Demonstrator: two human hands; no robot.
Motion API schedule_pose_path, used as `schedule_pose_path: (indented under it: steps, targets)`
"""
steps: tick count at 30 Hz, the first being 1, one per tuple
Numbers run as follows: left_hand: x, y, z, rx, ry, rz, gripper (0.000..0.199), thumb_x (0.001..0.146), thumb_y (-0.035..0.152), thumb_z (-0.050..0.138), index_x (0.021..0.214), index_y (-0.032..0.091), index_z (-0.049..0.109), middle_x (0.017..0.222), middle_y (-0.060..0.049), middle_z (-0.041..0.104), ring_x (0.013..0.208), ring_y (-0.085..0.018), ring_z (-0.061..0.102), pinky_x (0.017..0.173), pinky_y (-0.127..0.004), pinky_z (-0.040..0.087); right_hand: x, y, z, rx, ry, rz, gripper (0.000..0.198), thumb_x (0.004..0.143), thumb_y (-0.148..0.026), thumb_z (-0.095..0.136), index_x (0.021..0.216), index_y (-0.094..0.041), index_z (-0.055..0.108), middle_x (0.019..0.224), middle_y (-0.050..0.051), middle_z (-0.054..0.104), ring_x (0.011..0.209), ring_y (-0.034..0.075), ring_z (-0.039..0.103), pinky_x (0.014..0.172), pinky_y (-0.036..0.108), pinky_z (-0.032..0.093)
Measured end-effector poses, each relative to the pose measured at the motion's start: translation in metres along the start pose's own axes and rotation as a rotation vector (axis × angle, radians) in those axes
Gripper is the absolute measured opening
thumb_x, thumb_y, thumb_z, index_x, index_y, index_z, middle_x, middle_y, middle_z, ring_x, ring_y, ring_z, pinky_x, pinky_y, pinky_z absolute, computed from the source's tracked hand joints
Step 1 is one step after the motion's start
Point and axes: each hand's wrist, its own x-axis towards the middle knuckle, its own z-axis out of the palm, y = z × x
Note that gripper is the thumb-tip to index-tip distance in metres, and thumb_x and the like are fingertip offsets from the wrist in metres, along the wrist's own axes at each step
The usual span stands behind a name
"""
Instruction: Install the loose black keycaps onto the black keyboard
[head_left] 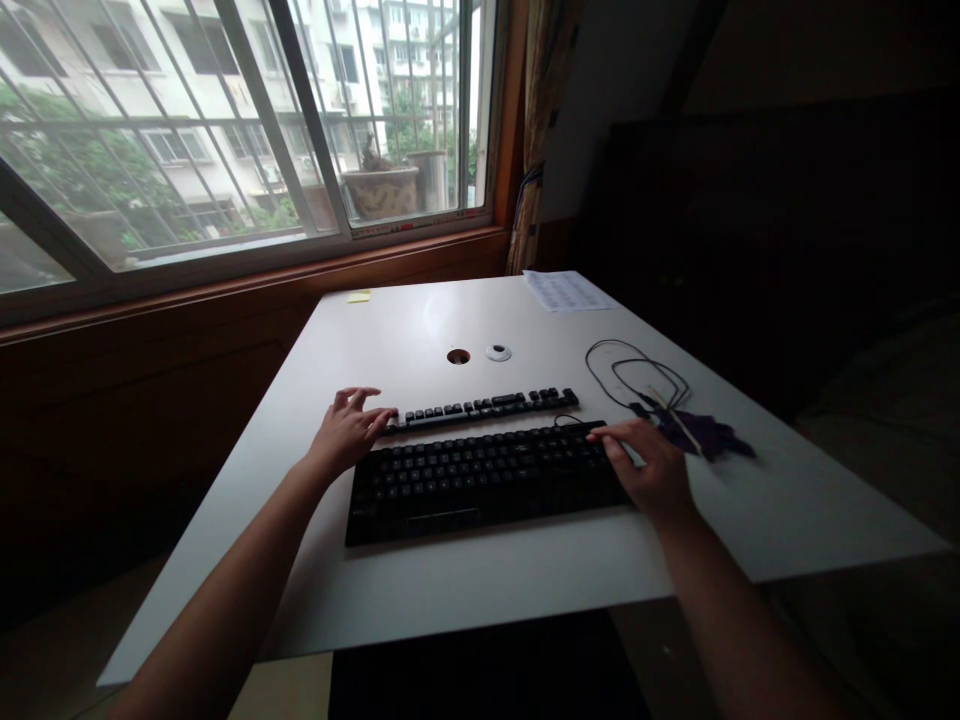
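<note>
Black keyboard: R hand flat on its edge, L hand spread, touching key strip.

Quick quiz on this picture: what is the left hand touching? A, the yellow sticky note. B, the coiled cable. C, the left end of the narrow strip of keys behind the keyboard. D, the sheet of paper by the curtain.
C: the left hand has its fingers on the left end of the narrow strip of keys, which lies behind the keyboard.
</note>
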Motion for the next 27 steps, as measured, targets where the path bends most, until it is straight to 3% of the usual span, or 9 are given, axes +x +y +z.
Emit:
schedule_pose_path:
  steps: [6,14,21,27]
  targets:
    - [0.012,-0.012,0.002,0.032,0.061,0.003,0.028,0.1,0.042,0.059,0.11,0.031,0.082,0.127,-0.011,0.064,0.118,-0.032,0.047,0.11,-0.053,0.04,-0.001,0.003,0.002,-0.001,0.018,0.014,0.017,0.098,-0.019,0.059,0.103,-0.027,0.073,0.095,0.003,0.076,0.091,0.025,0.07,0.085,0.042,0.055]
    - [0.028,-0.015,0.009,0.021,-0.033,0.008,0.013,0.089,0.041,0.076,0.095,0.032,0.084,0.112,-0.009,0.069,0.109,-0.031,0.052,0.101,-0.048,0.044,-0.001,0.003,0.001,0.008,0.025,0.039,0.017,0.098,-0.02,0.059,0.102,-0.028,0.074,0.094,0.002,0.077,0.089,0.025,0.071,0.083,0.041,0.056]
    - [0.032,-0.015,0.011,0.01,-0.044,-0.01,0.012,0.089,0.039,0.076,0.092,0.031,0.084,0.112,-0.009,0.071,0.108,-0.031,0.054,0.1,-0.047,0.044,-0.001,0.0,0.001,0.01,0.019,0.043,0.018,0.098,-0.019,0.058,0.103,-0.027,0.073,0.094,0.003,0.077,0.091,0.025,0.07,0.085,0.042,0.056]
    - [0.035,-0.017,0.008,-0.002,-0.043,-0.017,0.023,0.094,0.045,0.068,0.097,0.028,0.084,0.112,-0.01,0.072,0.105,-0.03,0.055,0.099,-0.047,0.045,0.0,-0.001,0.001,0.021,0.012,0.048,0.018,0.099,-0.019,0.057,0.103,-0.028,0.072,0.093,0.003,0.077,0.091,0.026,0.071,0.086,0.043,0.055]
